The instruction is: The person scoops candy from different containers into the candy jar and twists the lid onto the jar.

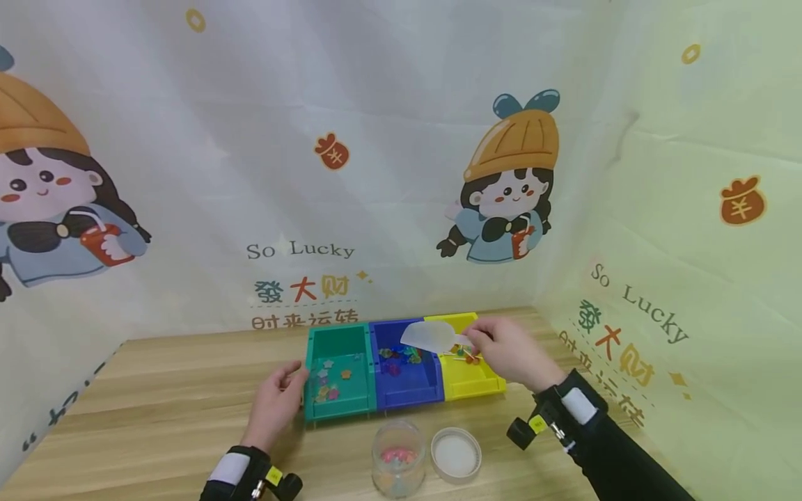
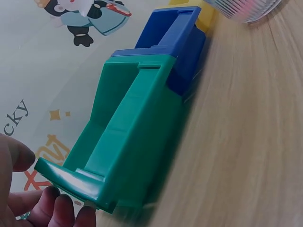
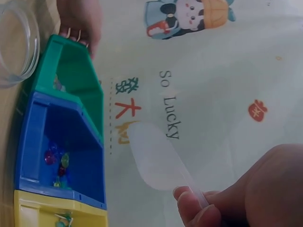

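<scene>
Above the blue plastic bin (image 1: 404, 365), a translucent white plastic scoop (image 1: 429, 336) hangs, blade pointing left, its handle pinched in the right hand (image 1: 510, 351) over the yellow bin (image 1: 466, 376). The left hand (image 1: 276, 403), fingers relaxed, steadies the green bin (image 1: 338, 379).

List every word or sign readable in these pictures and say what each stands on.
"So Lucky": on the back curtain, again on the right curtain.
"發大财": coloured characters under each "So Lucky".
"时来运转": lower row on the back curtain, partly cut off by the table.
"¥": on the orange money bags.
Green bin, blue bin, yellow bin, jar, lid: no text readable.
</scene>
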A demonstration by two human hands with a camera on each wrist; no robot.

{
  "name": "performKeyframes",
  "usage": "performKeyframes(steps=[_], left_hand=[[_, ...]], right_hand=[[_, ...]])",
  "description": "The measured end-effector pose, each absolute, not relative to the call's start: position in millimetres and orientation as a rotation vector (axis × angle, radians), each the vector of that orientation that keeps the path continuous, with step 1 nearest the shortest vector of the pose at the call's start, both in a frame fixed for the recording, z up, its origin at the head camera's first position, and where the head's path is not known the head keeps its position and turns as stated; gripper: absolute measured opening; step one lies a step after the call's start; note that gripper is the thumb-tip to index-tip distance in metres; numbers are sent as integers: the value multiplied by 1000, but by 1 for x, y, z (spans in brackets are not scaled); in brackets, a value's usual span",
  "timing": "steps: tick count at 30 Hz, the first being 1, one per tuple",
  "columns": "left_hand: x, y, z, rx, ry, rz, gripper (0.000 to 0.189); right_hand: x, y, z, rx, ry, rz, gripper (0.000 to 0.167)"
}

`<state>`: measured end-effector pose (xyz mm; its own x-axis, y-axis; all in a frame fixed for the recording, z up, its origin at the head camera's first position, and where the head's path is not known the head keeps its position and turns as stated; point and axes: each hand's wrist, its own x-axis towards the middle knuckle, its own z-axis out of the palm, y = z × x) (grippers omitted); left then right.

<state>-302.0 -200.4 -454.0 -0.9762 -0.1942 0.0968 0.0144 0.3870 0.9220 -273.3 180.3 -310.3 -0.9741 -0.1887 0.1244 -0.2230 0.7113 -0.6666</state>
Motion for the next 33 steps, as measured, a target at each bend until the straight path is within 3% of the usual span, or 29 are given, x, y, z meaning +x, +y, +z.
performKeyframes(steps=[19,33], left_hand=[[-299,-196,-458,118,-2490,-1596,52],[-300,-200,-460,109,-2479,-1629,51]], right_hand=[[-289,113,-340,602,-2846,378,17],[-304,66,-368,453,-2820,182,13]])
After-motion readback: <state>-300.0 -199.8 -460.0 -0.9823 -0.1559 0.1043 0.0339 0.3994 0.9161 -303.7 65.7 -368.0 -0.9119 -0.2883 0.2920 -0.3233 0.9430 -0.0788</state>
